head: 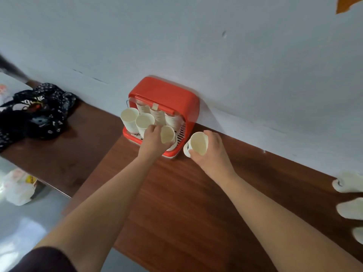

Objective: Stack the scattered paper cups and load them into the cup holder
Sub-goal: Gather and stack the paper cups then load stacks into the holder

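A red cup holder [176, 95] stands against the wall on the brown table, with stacks of white paper cups [157, 114] leaning out of its front. My left hand [152, 139] grips one cup stack [167, 134] at the holder's front right slot. To the right of the holder, my right hand [213, 152] holds a single paper cup [198, 147] with its mouth tilted toward me. More loose white cups [346, 182] lie at the table's right edge, blurred.
A dark patterned cloth bag [37, 112] lies on the table at the left. A white plastic bag [18, 186] sits on the floor below the table's left edge. The white wall [235, 65] runs right behind the holder. Bare wood [176, 203] lies between my forearms.
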